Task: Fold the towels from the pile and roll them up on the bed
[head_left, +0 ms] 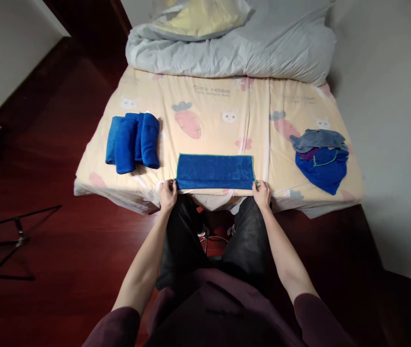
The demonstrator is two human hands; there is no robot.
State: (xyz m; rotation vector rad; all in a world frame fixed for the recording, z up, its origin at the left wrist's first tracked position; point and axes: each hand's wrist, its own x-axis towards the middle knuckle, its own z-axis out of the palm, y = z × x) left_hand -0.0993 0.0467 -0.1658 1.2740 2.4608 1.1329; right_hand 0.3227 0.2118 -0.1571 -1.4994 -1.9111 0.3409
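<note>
A blue towel (216,167) with green edging lies flat on the bed in front of me, its near edge folded over in a narrow strip. My left hand (168,193) pinches the towel's near left corner. At the near right corner, my right hand (262,193) grips the same towel between thumb and fingers. Several rolled blue towels (126,144) lie side by side to the left. Over to the right sits a crumpled pile of cloths (321,159), blue with grey and a bit of purple.
The bed (212,120) has a pale yellow sheet printed with carrots and rabbits. A grey quilt (227,53) and a yellow pillow (205,19) are bunched at its far end. A black metal stand (19,238) is on the dark red floor at left. A wall (397,120) rises on the right.
</note>
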